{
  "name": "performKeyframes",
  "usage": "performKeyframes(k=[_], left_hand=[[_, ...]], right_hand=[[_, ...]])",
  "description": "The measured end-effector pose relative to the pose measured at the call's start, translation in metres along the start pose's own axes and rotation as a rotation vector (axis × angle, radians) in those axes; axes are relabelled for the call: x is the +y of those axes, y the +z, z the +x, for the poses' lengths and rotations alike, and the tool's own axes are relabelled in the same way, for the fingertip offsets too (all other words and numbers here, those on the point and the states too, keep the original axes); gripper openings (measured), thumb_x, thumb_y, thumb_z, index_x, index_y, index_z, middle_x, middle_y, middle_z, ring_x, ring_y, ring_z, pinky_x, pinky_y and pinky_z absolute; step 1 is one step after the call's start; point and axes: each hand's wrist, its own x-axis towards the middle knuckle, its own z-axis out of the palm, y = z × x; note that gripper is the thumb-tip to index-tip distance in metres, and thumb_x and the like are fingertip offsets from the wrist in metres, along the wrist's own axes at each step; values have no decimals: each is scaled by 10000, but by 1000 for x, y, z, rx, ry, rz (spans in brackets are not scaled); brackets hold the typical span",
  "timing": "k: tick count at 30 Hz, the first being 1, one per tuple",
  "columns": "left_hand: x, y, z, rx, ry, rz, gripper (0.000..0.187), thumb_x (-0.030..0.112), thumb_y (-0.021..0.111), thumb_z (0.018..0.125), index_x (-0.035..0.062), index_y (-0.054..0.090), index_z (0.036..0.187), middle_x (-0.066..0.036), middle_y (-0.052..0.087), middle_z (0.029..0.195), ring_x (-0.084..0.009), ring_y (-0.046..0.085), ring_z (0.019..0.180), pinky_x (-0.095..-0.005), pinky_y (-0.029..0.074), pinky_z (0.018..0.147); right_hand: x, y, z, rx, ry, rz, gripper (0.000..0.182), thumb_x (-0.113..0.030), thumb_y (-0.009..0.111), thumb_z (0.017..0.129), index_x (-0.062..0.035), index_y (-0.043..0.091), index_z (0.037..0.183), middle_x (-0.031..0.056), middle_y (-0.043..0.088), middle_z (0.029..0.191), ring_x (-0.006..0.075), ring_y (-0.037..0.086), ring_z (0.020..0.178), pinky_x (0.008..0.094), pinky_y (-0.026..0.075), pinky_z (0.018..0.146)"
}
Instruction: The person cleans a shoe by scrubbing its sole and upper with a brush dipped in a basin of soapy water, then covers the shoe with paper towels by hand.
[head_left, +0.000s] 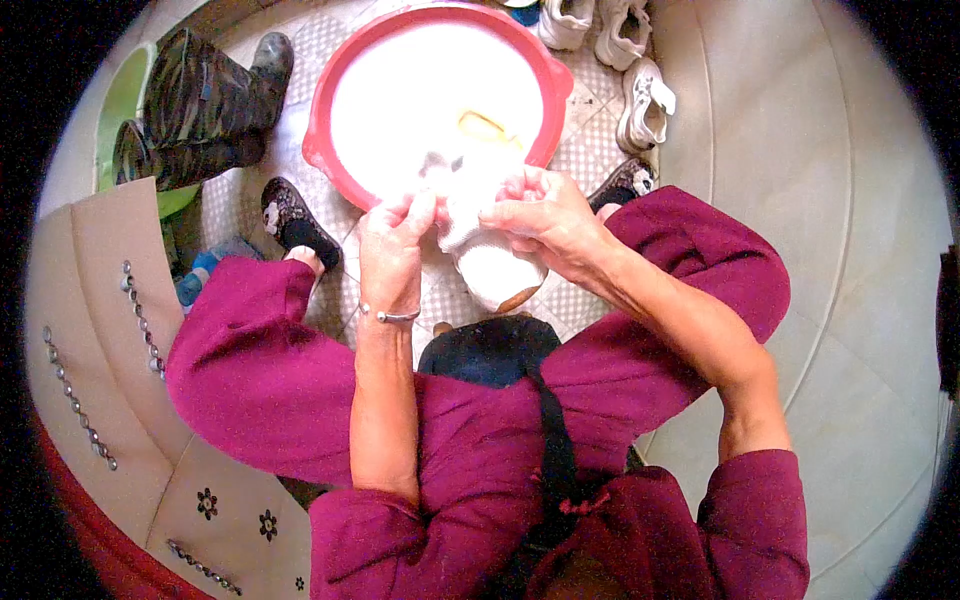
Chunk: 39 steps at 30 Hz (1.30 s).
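Observation:
A white shoe (497, 268), its brownish toe end nearest my body, hangs between my hands over the near rim of a red basin (556, 80). Pinching the shoe's far left side is my left hand (396, 228), which has a bracelet at the wrist. My right hand (545, 217) grips the shoe from the right, thumb pointing left, its other fingers curled. Glare washes out the fingertips and the far part of the shoe. Inside the basin, bright white fills the view, and a yellow object (486, 128) shows there, too overexposed to name.
Several white sneakers (643, 105) stand at the upper right by the pale wall panel (780, 180). Camouflage boots (205, 110) rest near a green tub (118, 110) at upper left. A dark stool (487, 352) is between my legs; tiled floor (225, 215) surrounds the basin.

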Motion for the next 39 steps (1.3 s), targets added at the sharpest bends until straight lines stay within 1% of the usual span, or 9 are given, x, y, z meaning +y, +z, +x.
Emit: performKeyframes(k=[11, 14, 19, 21, 24, 27, 28, 31, 39], left_hand=[[-81, -47, 148, 278, -155, 226, 361, 57, 530, 792, -58, 481, 1131, -136, 602, 933, -183, 579, 764, -275, 466, 725], [-147, -83, 195, 201, 275, 1688, 641, 110, 467, 779, 10, 172, 1339, -210, 466, 1167, -290, 402, 1139, -394, 358, 923], [-130, -57, 177, -282, 119, 2049, 377, 239, 509, 780, 44, 542, 1102, -165, 544, 1084, -278, 444, 1118, -372, 386, 891], [-110, -47, 176, -6, -180, 1730, 229, 218, 520, 777, 46, 640, 868, -130, 623, 900, -241, 578, 915, -333, 442, 800], [-101, -63, 166, 131, 45, 871, 248, 237, 546, 760, 13, 638, 814, -100, 636, 736, -205, 614, 729, -293, 473, 716], [-66, -54, 136, -63, 190, 938, 250, 220, 561, 747, -6, 637, 822, -98, 633, 717, -187, 605, 746, -282, 471, 712], [-60, -42, 118, 57, 0, 150, 227, 168, 560, 764, -19, 621, 876, -92, 629, 763, -186, 596, 759, -287, 472, 691], [-21, -5, 85, -127, -150, -325, 260, 149, 565, 766, -24, 585, 958, -87, 609, 872, -170, 579, 795, -294, 466, 700], [4, 16, 29, -195, 254, -14, 559, 204, 612, 756, -67, 400, 1197, -77, 560, 970, -138, 536, 856, -257, 444, 757]], right_hand=[[-8, -23, 9, 69, 67, 123, 242, 26, 636, 720, -81, 429, 786, 19, 514, 699, 49, 430, 509, 169, 279, 396], [-10, -27, 13, 82, 65, 154, 230, 22, 631, 730, -77, 429, 781, 26, 524, 706, 47, 425, 508, 164, 274, 397], [-15, -33, 16, 98, 95, 206, 208, 20, 623, 735, -75, 445, 787, 25, 529, 722, 41, 419, 509, 158, 275, 403], [-19, -34, 20, 110, 86, 164, 197, 16, 617, 739, -77, 453, 796, 25, 532, 745, 34, 419, 520, 157, 275, 405], [-20, -33, 20, 104, 57, 177, 226, 8, 635, 722, -76, 438, 796, 35, 527, 729, 50, 429, 511, 166, 282, 394], [-20, -31, 16, 91, 26, 186, 228, 7, 635, 721, -78, 436, 791, 33, 527, 719, 54, 429, 509, 167, 280, 395], [-20, -30, 15, 75, 11, 182, 197, 7, 617, 739, -85, 451, 789, 25, 534, 743, 37, 422, 528, 159, 270, 406], [-21, -32, 15, 7, -33, 181, 199, 4, 618, 743, -89, 446, 781, 24, 533, 732, 44, 417, 512, 163, 269, 403], [-29, -17, 3, -29, -60, 155, 184, 12, 621, 736, -65, 481, 828, 4, 524, 740, 43, 419, 518, 157, 279, 411]])
